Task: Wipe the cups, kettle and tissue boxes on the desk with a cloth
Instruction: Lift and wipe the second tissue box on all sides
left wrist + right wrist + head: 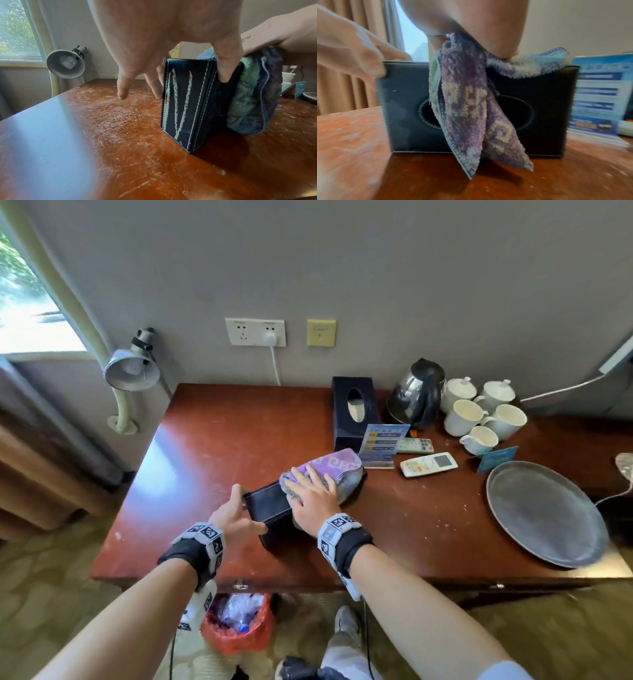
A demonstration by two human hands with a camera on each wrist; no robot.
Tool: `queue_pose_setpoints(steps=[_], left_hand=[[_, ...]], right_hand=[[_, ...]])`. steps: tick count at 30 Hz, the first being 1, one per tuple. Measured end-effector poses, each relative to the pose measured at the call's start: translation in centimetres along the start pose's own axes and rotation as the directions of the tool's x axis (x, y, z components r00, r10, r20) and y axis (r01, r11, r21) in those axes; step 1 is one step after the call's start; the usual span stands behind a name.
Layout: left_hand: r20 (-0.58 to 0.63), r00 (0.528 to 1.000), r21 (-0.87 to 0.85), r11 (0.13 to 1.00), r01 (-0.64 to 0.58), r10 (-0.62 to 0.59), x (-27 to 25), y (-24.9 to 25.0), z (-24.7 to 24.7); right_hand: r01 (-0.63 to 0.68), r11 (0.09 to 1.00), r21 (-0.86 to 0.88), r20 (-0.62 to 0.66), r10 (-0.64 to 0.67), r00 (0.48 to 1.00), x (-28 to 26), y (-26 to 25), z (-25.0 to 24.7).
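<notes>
Tissue box on the bench runs left-right between the hands: left hand grips its end, right hand presses the cloth flat on top.

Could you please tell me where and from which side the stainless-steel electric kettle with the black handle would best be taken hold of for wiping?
Probably by the black handle of the stainless-steel electric kettle, coming from the front. In the head view the handle arches down the near side, facing the person, while white ceramic cups crowd its right and a black leather tissue box stands to its left.
</notes>
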State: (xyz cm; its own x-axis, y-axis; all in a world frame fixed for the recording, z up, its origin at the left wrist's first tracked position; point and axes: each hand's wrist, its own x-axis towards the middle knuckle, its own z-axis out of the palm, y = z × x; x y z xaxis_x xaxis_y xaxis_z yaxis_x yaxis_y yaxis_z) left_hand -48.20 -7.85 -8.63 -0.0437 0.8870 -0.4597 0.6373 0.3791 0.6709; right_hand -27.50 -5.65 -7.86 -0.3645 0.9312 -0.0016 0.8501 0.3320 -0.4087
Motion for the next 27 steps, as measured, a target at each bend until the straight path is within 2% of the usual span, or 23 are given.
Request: queue_pose_setpoints(steps=[3, 6, 8, 10, 12, 14, 16, 17, 19, 22, 23, 26, 27], left_hand=[[0.025, 1.000, 0.001, 1.000, -0.011, 0.011, 0.1, -0.3, -0.1], [0.027, 1.000, -0.004, 1.000, -0.011, 0.011, -0.5, 0.1, -0.2], [0.020, 1.000, -0.015, 1.000, -0.010, 0.010, -0.9, 0.2, -0.2], [0.015, 1.000, -0.039, 0.999, -0.015, 0.016, -1.2, 0.3, 0.0], [0.005, 1.000, -0.072, 0.997, -0.019, 0.020, -1.4, 0.5, 0.2], [0.002, 1.000, -0.107, 0.994, -0.020, 0.021, -1.7, 0.6, 0.4], [0.011, 0.999, -0.134, 0.991, -0.030, 0.032, -1.7, 0.4, 0.6], [0.013, 0.999, -0.141, 0.989, -0.038, 0.040, -1.6, 0.0, 0.6], [0.013, 0.997, -0.158, 0.985, -0.068, 0.071, -1.3, -0.8, 0.7], [0.010, 0.994, -0.182, 0.978, -0.103, 0.106, -1.4, -1.2, 0.9], [0.008, 0.994, -0.189, 0.977, -0.103, 0.106, -1.4, -1.3, 0.9], [0.003, 0.994, -0.206, 0.973, -0.102, 0.105, -1.5, -1.4, 1.2], [0.002, 0.995, -0.192, 0.976, -0.100, 0.102, -1.6, -1.4, 1.3]], right_hand=[[0.091, 0.996, -0.010, 0.039, -0.090, 0.995, -0.5, -0.4, 0.3], [0.135, 0.988, -0.077, 0.076, -0.129, 0.989, 0.0, 1.6, -0.9], [0.064, 0.992, -0.108, 0.055, -0.059, 0.997, 0.7, 3.6, -2.1], [-0.079, 0.988, -0.134, 0.018, 0.082, 0.996, 1.6, 5.3, -3.3], [-0.238, 0.964, -0.122, -0.033, 0.235, 0.971, 2.2, 6.2, -3.7], [-0.294, 0.946, -0.135, -0.081, 0.285, 0.955, 2.2, 5.1, -3.0], [-0.188, 0.975, -0.120, -0.059, 0.182, 0.982, 1.7, 2.0, -1.4], [-0.087, 0.991, -0.098, -0.020, 0.085, 0.996, 1.3, 0.1, -0.4], [0.087, 0.993, -0.077, 0.081, -0.081, 0.993, 0.2, -2.6, 0.9], [0.197, 0.973, -0.120, 0.125, -0.182, 0.975, 0.2, -1.4, 0.4], [0.169, 0.977, -0.126, 0.106, -0.156, 0.982, 0.6, 0.0, -0.4], [-0.071, 0.985, -0.159, 0.086, 0.086, 0.993, 1.9, 4.0, -2.9], [-0.102, 0.979, -0.178, 0.099, 0.121, 0.988, 2.2, 4.3, -3.3]])
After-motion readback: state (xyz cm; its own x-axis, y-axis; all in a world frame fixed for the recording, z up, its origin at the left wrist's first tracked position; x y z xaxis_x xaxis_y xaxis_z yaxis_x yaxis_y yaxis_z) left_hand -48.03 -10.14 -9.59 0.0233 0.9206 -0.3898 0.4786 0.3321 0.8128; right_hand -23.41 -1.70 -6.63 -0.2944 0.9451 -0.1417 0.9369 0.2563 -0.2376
